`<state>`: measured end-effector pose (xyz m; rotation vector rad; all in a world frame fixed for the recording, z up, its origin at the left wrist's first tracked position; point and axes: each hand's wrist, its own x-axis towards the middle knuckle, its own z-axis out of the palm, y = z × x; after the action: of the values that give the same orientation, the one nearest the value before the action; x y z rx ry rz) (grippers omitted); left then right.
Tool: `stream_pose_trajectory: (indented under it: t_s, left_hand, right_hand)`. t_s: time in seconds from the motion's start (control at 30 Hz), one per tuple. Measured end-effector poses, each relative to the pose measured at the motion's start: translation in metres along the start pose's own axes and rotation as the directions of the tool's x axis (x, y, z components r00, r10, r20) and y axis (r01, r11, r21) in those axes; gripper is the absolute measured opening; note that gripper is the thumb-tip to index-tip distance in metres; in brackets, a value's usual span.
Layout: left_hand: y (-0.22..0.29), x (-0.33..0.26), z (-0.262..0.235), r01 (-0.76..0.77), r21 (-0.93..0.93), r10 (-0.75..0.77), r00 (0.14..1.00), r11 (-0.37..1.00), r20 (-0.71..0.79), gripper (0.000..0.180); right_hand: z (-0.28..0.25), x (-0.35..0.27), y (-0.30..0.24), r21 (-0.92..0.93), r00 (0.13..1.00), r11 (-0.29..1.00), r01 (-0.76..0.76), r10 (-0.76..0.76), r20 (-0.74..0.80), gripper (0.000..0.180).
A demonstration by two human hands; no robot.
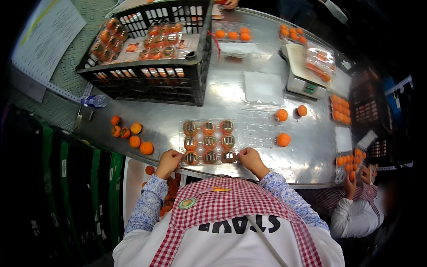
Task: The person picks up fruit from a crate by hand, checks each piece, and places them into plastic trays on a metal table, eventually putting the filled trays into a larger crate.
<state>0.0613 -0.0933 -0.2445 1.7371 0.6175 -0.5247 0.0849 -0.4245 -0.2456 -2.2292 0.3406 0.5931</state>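
Between your hands: the tray, nine persimmons in it, three by three.
Left hand: fingers curled at the tray's near left corner; you cannot tell whether they pinch it.
Right hand: fingers bent at its near right corner; grip unclear too.
Beyond your left hand: six loose fruits, then the crate.
Beyond your right: the scale.

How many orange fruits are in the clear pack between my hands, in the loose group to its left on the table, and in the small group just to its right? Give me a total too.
Fruits in the pack: 9
Loose fruits to its left: 6
Fruits just to its right: 3
Total: 18
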Motion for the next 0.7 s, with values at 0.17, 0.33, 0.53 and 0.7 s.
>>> stream_pose_trajectory:
  t_s: [0.17, 0.33, 0.53, 0.7]
  left_hand:
    - [-0.002, -0.002, 0.001, -0.01, -0.033, 0.01, 1.0, 0.999, -0.015, 0.013]
    - [0.002, -0.003, 0.0, 0.016, -0.004, -0.016, 1.0, 1.0, 0.027, 0.012]
    - [0.018, -0.013, -0.005, 0.066, -0.017, -0.064, 0.993, 0.998, 0.102, 0.017]
    - [0.013, -0.008, -0.01, 0.103, -0.048, -0.096, 0.986, 0.993, 0.137, 0.016]
  right_hand:
    - [0.006, -0.011, 0.004, 0.181, 0.986, 0.972, -0.148, 0.132, 0.102, 0.018]
    - [0.013, -0.013, 0.009, 0.38, 0.982, 0.907, -0.182, 0.145, 0.122, 0.012]
    - [0.012, -0.018, 0.006, 0.464, 0.975, 0.859, -0.216, 0.167, 0.144, 0.01]
    - [0.003, -0.026, -0.009, 0.488, 0.971, 0.84, -0.235, 0.178, 0.162, 0.012]
